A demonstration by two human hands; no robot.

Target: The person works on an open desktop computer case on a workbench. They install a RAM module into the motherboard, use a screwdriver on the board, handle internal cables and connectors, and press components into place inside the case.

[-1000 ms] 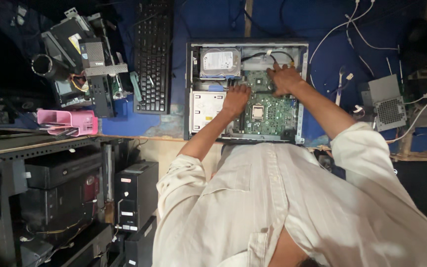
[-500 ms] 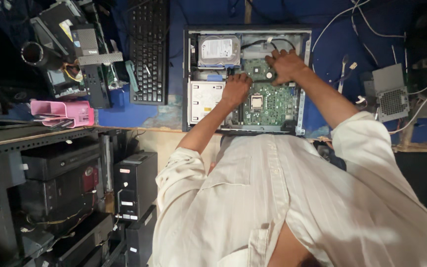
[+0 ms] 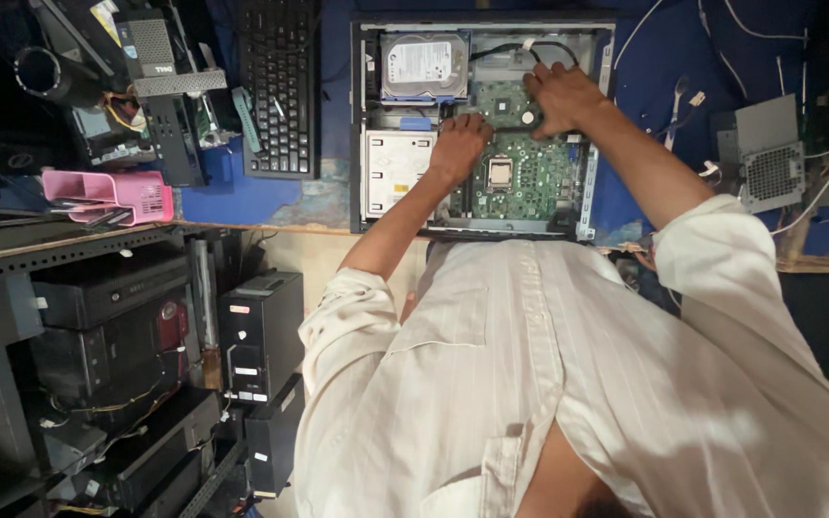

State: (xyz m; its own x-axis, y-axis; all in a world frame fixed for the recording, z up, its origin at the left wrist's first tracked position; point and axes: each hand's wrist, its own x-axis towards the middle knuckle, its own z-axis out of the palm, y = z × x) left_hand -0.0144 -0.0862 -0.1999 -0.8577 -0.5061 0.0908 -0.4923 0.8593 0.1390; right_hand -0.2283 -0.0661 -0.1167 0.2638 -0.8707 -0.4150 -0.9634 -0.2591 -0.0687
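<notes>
- Green motherboard (image 3: 530,173), lying flat in the opened computer case (image 3: 599,125), is the landmark; both hands rest on it.
- Left hand (image 3: 460,146) sits at the board's left edge, fingers curled down as if pinching something small; what they grip is hidden, so I cannot tell.
- Right hand (image 3: 560,96) lies over the board's upper right part, fingers bent and pressing down; whether they clasp anything I cannot tell.
- Square processor socket (image 3: 500,173) lies just right of and below the left hand, nearer that hand than the right one.
- Board's long axis runs away from the person, toward the case's far wall.
- Silver hard drive (image 3: 424,65) sits up and left of the board, beyond the left hand.
- Black keyboard (image 3: 280,91) lies well left of the board, outside the case.
</notes>
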